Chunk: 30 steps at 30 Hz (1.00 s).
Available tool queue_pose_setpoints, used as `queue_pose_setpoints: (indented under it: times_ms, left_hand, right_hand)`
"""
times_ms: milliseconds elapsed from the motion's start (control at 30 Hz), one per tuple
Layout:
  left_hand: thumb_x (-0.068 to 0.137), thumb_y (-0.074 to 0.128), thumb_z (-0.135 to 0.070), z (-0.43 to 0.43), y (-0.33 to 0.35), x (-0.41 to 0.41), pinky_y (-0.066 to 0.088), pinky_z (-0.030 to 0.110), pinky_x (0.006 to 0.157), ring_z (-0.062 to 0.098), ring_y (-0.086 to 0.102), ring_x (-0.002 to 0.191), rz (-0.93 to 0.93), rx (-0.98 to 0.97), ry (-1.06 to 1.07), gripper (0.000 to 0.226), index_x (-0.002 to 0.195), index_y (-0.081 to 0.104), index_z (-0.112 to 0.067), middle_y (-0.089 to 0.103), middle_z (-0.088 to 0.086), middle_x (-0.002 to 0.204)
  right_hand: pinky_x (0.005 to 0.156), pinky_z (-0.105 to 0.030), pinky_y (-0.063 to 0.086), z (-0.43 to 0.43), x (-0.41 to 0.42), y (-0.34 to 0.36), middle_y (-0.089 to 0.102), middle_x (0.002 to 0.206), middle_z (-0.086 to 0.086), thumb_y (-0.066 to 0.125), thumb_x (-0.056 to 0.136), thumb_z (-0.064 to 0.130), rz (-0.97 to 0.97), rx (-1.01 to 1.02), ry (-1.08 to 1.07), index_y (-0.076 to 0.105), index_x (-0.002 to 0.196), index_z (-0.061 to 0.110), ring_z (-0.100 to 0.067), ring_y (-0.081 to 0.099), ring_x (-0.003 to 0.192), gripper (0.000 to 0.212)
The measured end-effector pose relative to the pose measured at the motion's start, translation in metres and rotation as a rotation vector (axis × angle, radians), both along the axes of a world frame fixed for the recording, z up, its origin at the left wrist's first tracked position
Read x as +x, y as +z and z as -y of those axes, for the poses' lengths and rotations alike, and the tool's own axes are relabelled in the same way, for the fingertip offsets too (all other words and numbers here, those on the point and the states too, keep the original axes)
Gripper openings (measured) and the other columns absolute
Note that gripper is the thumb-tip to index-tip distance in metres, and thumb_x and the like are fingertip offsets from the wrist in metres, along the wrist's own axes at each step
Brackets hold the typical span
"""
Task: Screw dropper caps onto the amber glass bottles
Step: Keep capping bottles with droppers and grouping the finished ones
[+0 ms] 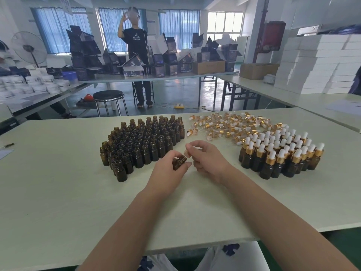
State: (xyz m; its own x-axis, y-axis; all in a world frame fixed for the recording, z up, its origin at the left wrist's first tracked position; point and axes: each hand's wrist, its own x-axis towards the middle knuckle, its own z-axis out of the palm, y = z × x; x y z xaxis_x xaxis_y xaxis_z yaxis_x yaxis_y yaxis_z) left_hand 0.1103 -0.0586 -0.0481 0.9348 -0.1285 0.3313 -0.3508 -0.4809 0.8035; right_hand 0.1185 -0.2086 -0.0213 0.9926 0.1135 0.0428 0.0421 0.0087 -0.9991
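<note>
The left hand grips an amber bottle by its body; the right hand, at three o'clock, pinches a dropper cap. Likely light, slick, breakable glass.

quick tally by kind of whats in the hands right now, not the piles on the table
amber bottle, uncapped, held in the left hand: 1
dropper cap, pinched in the right hand: 1
total: 2

The amber bottles are glossy glass. The dropper caps have shiny gold collars, matt white bulbs. The tabletop looks matt.
</note>
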Motion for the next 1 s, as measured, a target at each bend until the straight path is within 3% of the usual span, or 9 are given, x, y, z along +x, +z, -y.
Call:
queue_pose_setpoints:
  times_ms: [133, 400, 633, 767, 867, 1000]
  left_hand:
    - [0.087, 0.066, -0.035, -0.001, -0.001, 0.002, 0.041, 0.012, 0.055, -0.002, 0.055, 0.071, 0.009, 0.002, 0.006, 0.015, 0.098, 0.057, -0.03, 0.062, -0.011, 0.08]
    - [0.087, 0.065, -0.039, -0.001, -0.002, 0.003, 0.042, 0.01, 0.053, -0.006, 0.055, 0.073, 0.005, 0.007, 0.014, 0.017, 0.1, 0.057, -0.031, 0.061, -0.014, 0.082]
    - [0.086, 0.066, -0.039, -0.002, -0.001, 0.002, 0.041, 0.008, 0.054, -0.008, 0.053, 0.068, -0.005, 0.008, 0.006, 0.018, 0.098, 0.057, -0.029, 0.06, -0.01, 0.08]
    - [0.086, 0.067, -0.038, -0.001, 0.0, 0.001, 0.04, 0.007, 0.052, -0.008, 0.052, 0.065, 0.001, 0.027, -0.009, 0.013, 0.091, 0.056, -0.032, 0.059, -0.01, 0.077]
    - [0.086, 0.068, -0.037, -0.001, 0.0, 0.0, 0.04, 0.008, 0.051, -0.007, 0.052, 0.064, -0.001, 0.037, -0.023, 0.012, 0.09, 0.057, -0.031, 0.059, -0.01, 0.076]
    - [0.084, 0.069, -0.036, -0.002, 0.001, -0.001, 0.04, 0.007, 0.054, -0.007, 0.053, 0.067, -0.012, 0.04, -0.036, 0.014, 0.092, 0.058, -0.032, 0.06, -0.011, 0.078]
  right_hand:
    - [0.041, -0.019, 0.03, -0.001, -0.002, 0.002, 0.046, 0.051, 0.002, 0.046, 0.099, 0.013, -0.031, 0.053, 0.062, 0.067, 0.09, 0.014, -0.011, 0.04, 0.042, 0.022]
    - [0.04, -0.018, 0.032, 0.0, -0.004, 0.002, 0.049, 0.052, 0.003, 0.05, 0.098, 0.009, 0.048, -0.07, 0.04, 0.067, 0.096, 0.013, -0.008, 0.041, 0.042, 0.018]
    - [0.042, -0.018, 0.033, 0.001, -0.001, -0.001, 0.049, 0.055, 0.001, 0.059, 0.095, 0.02, 0.113, -0.182, 0.017, 0.064, 0.088, 0.011, -0.008, 0.038, 0.044, 0.012]
    - [0.045, -0.019, 0.033, 0.003, 0.003, -0.005, 0.05, 0.056, 0.004, 0.061, 0.093, 0.033, 0.157, -0.304, -0.021, 0.064, 0.085, 0.013, -0.006, 0.037, 0.045, 0.021]
    - [0.056, -0.026, 0.037, 0.004, 0.007, -0.009, 0.051, 0.062, 0.003, 0.058, 0.092, 0.043, 0.209, -0.448, -0.054, 0.066, 0.082, 0.016, -0.007, 0.04, 0.052, 0.029]
    - [0.057, -0.028, 0.035, 0.004, 0.008, -0.012, 0.044, 0.051, 0.013, 0.053, 0.092, 0.051, 0.243, -0.517, -0.081, 0.057, 0.063, 0.022, -0.001, 0.038, 0.048, 0.041]
